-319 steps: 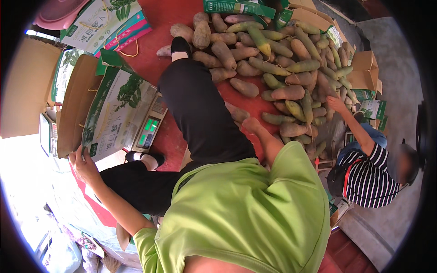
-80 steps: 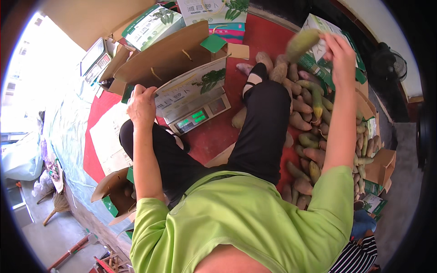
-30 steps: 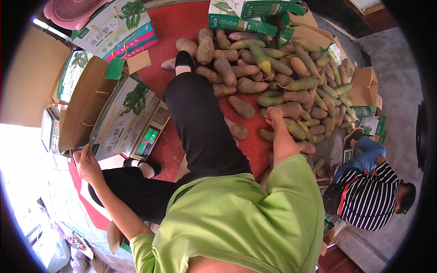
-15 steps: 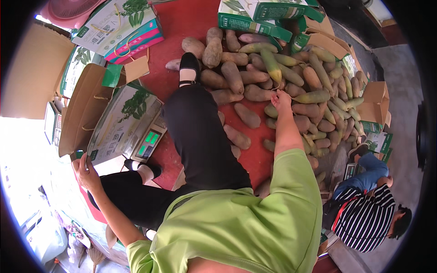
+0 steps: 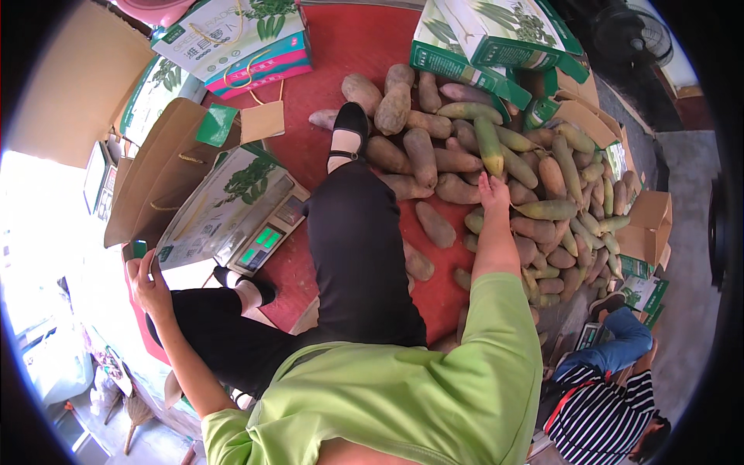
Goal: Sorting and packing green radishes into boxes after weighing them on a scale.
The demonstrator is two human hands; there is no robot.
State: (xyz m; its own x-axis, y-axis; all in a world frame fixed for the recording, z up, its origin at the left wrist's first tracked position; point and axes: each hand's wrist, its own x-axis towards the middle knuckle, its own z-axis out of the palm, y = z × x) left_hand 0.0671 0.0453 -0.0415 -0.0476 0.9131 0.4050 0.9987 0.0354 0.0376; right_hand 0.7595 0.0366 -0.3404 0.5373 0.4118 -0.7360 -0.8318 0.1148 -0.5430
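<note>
a red floor mat point(image 5: 353, 54) is seen under everything, with grey concrete off to the right. a big heap of long brown and green tubers point(image 5: 496, 178) is spread over the mat's right half. printed green-and-white cartons point(image 5: 480, 39) are stacked behind the heap, and more flat cartons point(image 5: 225, 35) are laid at the upper left. an open brown box point(image 5: 159, 174) is tilted at the left, just beside a weighing scale point(image 5: 260, 240) on which a printed box point(image 5: 221, 205) is rested. one leg in black trousers is stretched across the mat, its black shoe point(image 5: 350, 124) touching the near edge of the heap.

the right hand point(image 5: 493, 192) is reached into the heap, fingers laid on a brown tuber point(image 5: 461, 188) just below a green tuber point(image 5: 490, 146); whether the grip is closed on it cannot be told. the left hand point(image 5: 146, 280) is held at the lower corner of the printed box, fingers curled against its edge beside a small green tab point(image 5: 138, 249); grip looks closed on the box corner.

another person in a striped shirt point(image 5: 604, 411) is crouched at the lower right, near the end of the heap.
</note>
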